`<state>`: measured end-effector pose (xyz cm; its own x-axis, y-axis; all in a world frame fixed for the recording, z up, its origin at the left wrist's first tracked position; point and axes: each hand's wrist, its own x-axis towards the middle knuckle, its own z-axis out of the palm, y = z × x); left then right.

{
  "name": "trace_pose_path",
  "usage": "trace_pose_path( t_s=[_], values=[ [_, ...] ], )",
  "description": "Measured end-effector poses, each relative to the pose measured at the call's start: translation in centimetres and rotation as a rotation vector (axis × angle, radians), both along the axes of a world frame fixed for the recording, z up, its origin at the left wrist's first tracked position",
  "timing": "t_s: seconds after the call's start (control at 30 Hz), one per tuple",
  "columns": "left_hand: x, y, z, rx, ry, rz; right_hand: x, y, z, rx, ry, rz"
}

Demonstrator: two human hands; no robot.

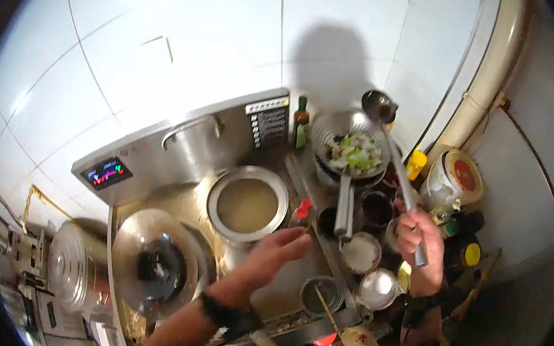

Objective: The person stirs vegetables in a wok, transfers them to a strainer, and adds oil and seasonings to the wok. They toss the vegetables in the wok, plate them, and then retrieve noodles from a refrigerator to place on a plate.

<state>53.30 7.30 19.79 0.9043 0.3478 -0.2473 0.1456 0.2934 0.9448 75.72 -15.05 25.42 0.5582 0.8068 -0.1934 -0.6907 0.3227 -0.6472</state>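
My right hand [421, 246] is wrapped round the handle of a long metal ladle [402, 156]. The ladle's dark bowl is raised at the far end, beside a perforated strainer [325, 130] that holds chopped green and pale vegetables [356, 155]. My left hand [275, 257] hovers over the steel counter with its fingers stretched out and holds nothing. Just beyond its fingertips stands a red-capped bottle [303, 209]. A metal basin of cloudy liquid [247, 207] sits up and left of that hand. Farther left is a wok [128, 252] with dark liquid or shine in its middle.
Seasoning bowls [361, 253] and jars crowd the right side, near a white bucket [437, 187]. A sauce bottle [301, 124] stands by the steel backsplash with its faucet [192, 126]. A small pot [321, 298] holds a stick at the front. A lidded pot [71, 264] stands far left.
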Motion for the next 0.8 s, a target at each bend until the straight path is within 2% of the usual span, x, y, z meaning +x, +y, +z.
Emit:
trace_pose_path(
  t_s=[0.07,0.1,0.17,0.2,0.27,0.4,0.43,0.47,0.53,0.6,0.67,0.7,0.73,0.8],
  values=[
    [7.4,0.0,-6.0,-0.097,0.061,-0.160,0.9,-0.6,-0.4,0.036,0.019,0.050],
    [9.7,-1.1,-6.8,-0.078,0.045,-0.167,1.2,-0.9,-0.6,0.045,0.020,0.042],
    [13.0,-2.9,-7.4,-0.705,0.015,-0.115,1.6,-1.4,-0.6,0.054,0.010,0.026],
    [13.8,-3.4,-7.1,-0.693,0.010,-0.125,1.7,-1.7,-0.3,0.046,-0.001,0.012],
    [14.8,-4.2,-6.4,-0.947,0.053,0.013,2.2,-2.3,-0.1,-0.009,-0.031,-0.041],
    [15.2,-1.1,-9.2,-1.074,0.020,-0.132,3.6,-3.6,-0.2,-0.072,-0.103,-0.087],
    [14.0,-0.2,-6.7,-0.919,0.038,-0.265,4.1,-4.0,-0.1,-0.117,-0.150,-0.098],
    [13.3,-0.2,-4.7,-0.909,0.052,-0.272,4.5,-4.4,0.0,-0.167,-0.192,-0.108],
    [12.0,-0.1,-2.5,-1.027,0.025,-0.146,5.7,-4.7,-0.5,-0.364,-0.387,-0.195],
    [11.1,0.5,-2.4,-1.032,0.051,-0.197,7.0,-4.6,-1.7,-0.567,-0.525,-0.255],
    [9.8,0.7,-1.4,-1.080,0.009,-0.296,8.0,-4.4,-3.6,-0.595,-0.582,-0.235],
    [9.2,0.9,-0.3,-0.988,-0.078,-0.307,8.3,-4.6,-4.3,-0.620,-0.661,-0.209],
    [8.8,0.8,0.7,-0.989,-0.051,-0.311,8.3,-4.7,-4.6,-0.623,-0.636,-0.218],
    [8.7,0.7,2.5,-1.050,-0.125,-0.393,8.6,-4.5,-4.6,-0.591,-0.556,-0.076]
  ],
)
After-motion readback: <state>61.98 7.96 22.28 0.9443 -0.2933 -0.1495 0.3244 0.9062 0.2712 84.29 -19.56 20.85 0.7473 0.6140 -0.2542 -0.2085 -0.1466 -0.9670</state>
